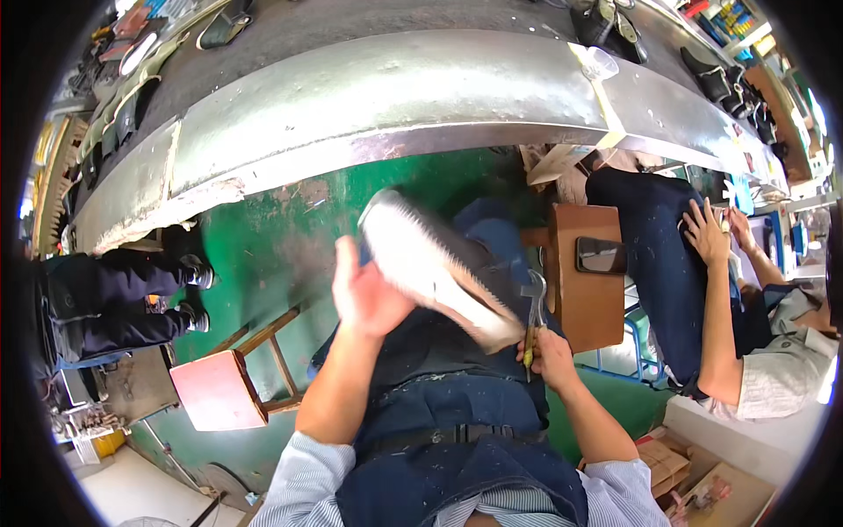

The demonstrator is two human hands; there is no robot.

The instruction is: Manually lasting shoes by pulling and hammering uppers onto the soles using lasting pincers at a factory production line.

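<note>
A lasted shoe (420,255) lies aslant over my lap, its pale underside turned up. Pleated upper edging runs along its rim, black material shows on the side, and a tan strip is visible toward the near end. My left hand (373,294) supports it from the left; the thumb stands away and the fingers are partly hidden behind the shoe. In my right hand (550,358) is a pair of lasting pincers (536,299), with a curved metal head and yellowish handle, close to the shoe's near end. The shoe is slightly blurred.
A metal-edged bench (378,83) crosses ahead, with dark shoes (606,26) on top. To the left stands a pinkish stool (218,391); to the right, a brown stool (584,299) bears a phone (601,255). A seated co-worker (667,263) is at right, another person (132,290) at left.
</note>
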